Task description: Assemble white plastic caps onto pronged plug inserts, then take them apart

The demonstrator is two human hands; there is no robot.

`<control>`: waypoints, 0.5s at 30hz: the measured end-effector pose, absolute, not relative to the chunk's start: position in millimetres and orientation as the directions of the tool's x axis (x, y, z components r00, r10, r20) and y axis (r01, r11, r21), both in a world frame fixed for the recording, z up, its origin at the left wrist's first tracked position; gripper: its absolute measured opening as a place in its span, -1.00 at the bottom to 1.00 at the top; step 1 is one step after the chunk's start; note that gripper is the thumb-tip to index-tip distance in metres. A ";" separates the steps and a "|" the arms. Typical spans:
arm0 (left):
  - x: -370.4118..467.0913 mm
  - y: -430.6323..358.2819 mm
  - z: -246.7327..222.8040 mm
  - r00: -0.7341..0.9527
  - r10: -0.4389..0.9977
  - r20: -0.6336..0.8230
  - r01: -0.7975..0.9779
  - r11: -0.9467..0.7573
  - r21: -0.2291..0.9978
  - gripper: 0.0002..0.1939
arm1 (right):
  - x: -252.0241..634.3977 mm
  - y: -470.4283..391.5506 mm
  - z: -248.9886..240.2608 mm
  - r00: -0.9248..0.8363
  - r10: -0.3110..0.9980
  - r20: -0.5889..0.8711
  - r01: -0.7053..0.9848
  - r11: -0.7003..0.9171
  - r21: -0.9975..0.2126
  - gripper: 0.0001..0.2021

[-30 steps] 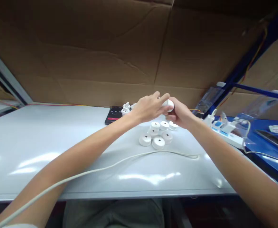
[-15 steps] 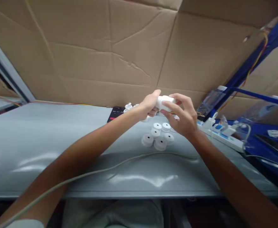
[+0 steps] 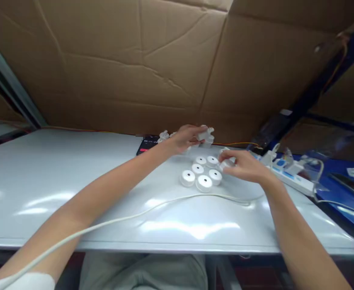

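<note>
Over the back of the table, my left hand (image 3: 186, 137) is closed on a small white plastic part (image 3: 203, 133). Further white parts (image 3: 209, 139) stand right beside its fingertips, and where one ends and another begins is hard to see. My right hand (image 3: 244, 164) pinches a white round cap-like piece (image 3: 227, 164) low at the table, at the right side of a group. That group is made of several white round pieces (image 3: 204, 183), each with a dark spot in the middle of its top. More white parts (image 3: 164, 136) stand left of my left hand, partly hidden by it.
A phone (image 3: 146, 144) with a running timer lies at the back, against the cardboard wall (image 3: 110, 80). A pale cable (image 3: 153, 210) crosses the grey table (image 3: 74, 161) and my left forearm. To the right are a white power strip (image 3: 298, 183) with plugs and a blue surface (image 3: 340, 189).
My hands were together on a white piece in the air and are now apart. The right hand has come down beside the group; the left stays at the back with a white part.
</note>
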State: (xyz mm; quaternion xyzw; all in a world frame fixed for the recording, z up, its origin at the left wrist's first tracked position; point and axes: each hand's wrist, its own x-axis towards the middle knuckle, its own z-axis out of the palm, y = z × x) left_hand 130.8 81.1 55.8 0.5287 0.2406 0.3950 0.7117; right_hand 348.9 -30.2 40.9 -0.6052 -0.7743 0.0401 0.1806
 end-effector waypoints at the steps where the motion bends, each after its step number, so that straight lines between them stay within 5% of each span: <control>1: 131.8 80.6 54.1 0.586 0.805 0.091 -0.301 0.112 0.947 -0.83 | 349.0 -32.0 42.1 -0.204 0.962 0.184 0.928 0.250 -0.276 -0.75; 5: 136.2 80.0 44.4 0.558 0.825 0.087 -0.193 0.027 0.981 -0.76 | 352.2 -35.4 42.8 -0.234 0.970 0.073 0.920 0.245 -0.306 -0.70; 8: 139.0 80.5 37.5 0.495 0.852 0.170 0.007 -0.199 0.980 -0.66 | 357.9 -32.5 40.3 -0.208 0.966 0.155 0.897 0.251 -0.363 -0.74; 15: 141.5 90.4 39.8 0.531 0.731 0.428 0.457 -0.672 0.582 -0.66 | 370.6 -12.9 24.3 0.084 0.865 0.496 0.879 0.171 -0.446 -0.83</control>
